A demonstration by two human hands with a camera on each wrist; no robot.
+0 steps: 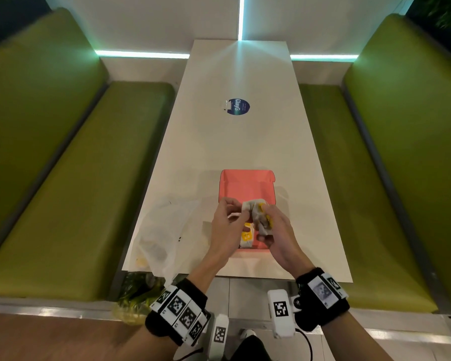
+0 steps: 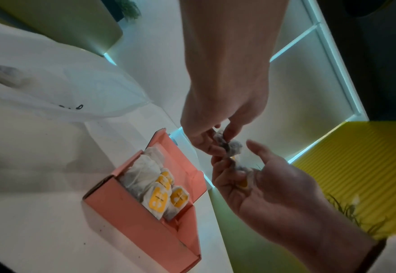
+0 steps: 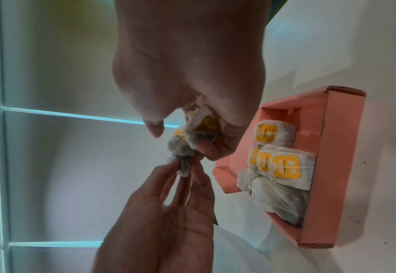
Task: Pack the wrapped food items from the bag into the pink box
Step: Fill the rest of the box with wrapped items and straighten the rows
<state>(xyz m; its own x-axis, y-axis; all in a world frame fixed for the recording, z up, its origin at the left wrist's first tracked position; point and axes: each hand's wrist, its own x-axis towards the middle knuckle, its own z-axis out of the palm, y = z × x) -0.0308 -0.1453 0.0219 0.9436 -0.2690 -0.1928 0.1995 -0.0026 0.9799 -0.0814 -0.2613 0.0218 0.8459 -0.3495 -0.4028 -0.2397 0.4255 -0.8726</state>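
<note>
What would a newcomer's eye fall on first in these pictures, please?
Probably the pink box at the near end of the white table, already holding several paper-wrapped items with yellow labels. Just above it, the left hand and right hand together hold one more wrapped item. A translucent plastic bag lies to the box's left.

We see a matt pink cardboard box point(image 1: 246, 185), crinkled white paper-wrapped items point(image 3: 283, 166), a thin translucent white plastic bag point(image 1: 164, 230) at lower left, and a smooth white table point(image 1: 235, 142).
</note>
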